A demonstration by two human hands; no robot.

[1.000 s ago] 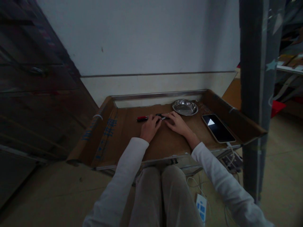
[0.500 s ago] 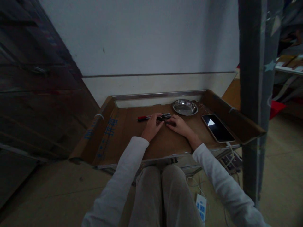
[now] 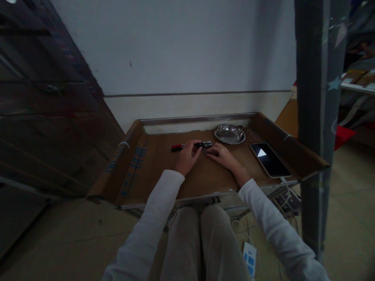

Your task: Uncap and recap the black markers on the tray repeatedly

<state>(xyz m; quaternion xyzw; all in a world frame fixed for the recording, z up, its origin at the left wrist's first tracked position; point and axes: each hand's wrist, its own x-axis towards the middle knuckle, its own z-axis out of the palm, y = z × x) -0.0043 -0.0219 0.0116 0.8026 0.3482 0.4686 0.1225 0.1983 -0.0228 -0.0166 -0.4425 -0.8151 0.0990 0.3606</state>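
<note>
My left hand [image 3: 188, 157] rests over the middle of the cardboard-lined table, thumb and fingers closed round a small black and silver piece [image 3: 206, 144]. A red and black handle [image 3: 176, 148] sticks out to the left from behind this hand; whether it joins the silver piece is hidden. My right hand [image 3: 223, 157] is close by on the right, its fingers pinched together near the end of the black and silver piece. Something small and dark seems to be at its fingertips, too small to make out.
A round shiny metal dish [image 3: 229, 134] stands behind my right hand. A phone [image 3: 270, 159] with a white cable lies at the right. Cardboard [image 3: 158, 175] covers the table and rises at both sides. A grey post [image 3: 313, 128] stands beyond the right edge.
My hands stay in nearly the same place. The dark part between my fingertips has shifted slightly, and the black and silver piece shows at a slightly different angle.
</note>
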